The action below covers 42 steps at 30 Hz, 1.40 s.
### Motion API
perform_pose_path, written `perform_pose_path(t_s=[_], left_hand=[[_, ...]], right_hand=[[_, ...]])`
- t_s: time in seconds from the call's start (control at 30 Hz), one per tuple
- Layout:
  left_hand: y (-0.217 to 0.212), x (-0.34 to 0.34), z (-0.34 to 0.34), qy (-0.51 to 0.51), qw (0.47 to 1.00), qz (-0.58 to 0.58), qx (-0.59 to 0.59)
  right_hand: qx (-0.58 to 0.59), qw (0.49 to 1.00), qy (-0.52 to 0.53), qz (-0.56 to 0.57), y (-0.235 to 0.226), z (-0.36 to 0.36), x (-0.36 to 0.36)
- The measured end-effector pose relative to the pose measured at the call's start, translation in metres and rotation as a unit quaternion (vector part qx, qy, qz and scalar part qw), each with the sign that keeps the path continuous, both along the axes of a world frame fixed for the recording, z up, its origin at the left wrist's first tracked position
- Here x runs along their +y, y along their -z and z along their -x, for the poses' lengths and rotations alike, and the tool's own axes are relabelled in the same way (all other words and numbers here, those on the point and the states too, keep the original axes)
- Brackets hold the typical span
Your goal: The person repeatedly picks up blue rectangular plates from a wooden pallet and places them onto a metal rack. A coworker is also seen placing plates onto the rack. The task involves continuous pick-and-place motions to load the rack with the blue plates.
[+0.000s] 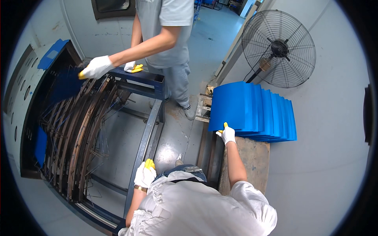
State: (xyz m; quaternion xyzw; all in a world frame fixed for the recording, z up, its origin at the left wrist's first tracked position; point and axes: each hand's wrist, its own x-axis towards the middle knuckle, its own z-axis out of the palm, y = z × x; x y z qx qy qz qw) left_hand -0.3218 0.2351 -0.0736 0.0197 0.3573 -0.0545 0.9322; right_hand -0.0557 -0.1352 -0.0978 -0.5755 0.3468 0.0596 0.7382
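Observation:
My right hand (227, 135), in a white glove with yellow fingertips, grips the lower edge of the front blue sheet (230, 105). Its thumb lies on the sheet's face; the other fingers are mostly hidden. Behind that sheet several more blue sheets (278, 114) stand in an overlapping row, slightly curved. My left hand (145, 174), gloved the same way, is down by my waist beside the rail of a dark metal frame (139, 167). Its fingers are curled together, and nothing shows in them.
Across the frame a co-worker's gloved hand (96, 67) reaches over a rack of brown curved slats and thin wires (84, 137); their other hand (133, 67) rests on the frame. A worn bench (252, 157) supports the sheets. A large black fan (278, 48) stands behind them.

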Motion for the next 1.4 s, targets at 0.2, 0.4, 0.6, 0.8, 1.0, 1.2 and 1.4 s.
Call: perform_pose_path(t_s=[0.2, 0.4, 0.6, 0.8, 1.0, 1.2, 1.4], left_hand=[[0.004, 0.001, 0.0, 0.012, 1.0, 0.001, -0.008], [0.004, -0.001, 0.0, 0.003, 1.0, 0.004, -0.004], [0.002, -0.004, -0.003, -0.005, 1.0, 0.006, 0.009], [-0.004, -0.008, -0.005, 0.005, 1.0, -0.008, 0.021], [0.007, -0.005, -0.002, 0.01, 1.0, -0.005, 0.027], [0.012, 0.012, 0.009, 0.002, 1.0, -0.009, 0.022], [0.024, 0.041, 0.033, -0.013, 1.0, -0.01, -0.006]], right_hand=[[-0.01, 1.0, 0.0, -0.013, 0.012, 0.0, -0.006], [0.001, 1.0, -0.007, -0.011, 0.004, 0.002, -0.002], [-0.001, 0.999, -0.029, -0.017, 0.004, 0.004, -0.003], [0.024, 0.999, -0.027, -0.021, 0.002, 0.013, -0.01], [0.013, 0.999, -0.05, -0.013, -0.005, 0.038, -0.008], [0.075, 0.976, -0.184, -0.09, 0.027, 0.079, 0.02], [0.099, 0.929, -0.342, -0.101, 0.013, 0.098, 0.154]])
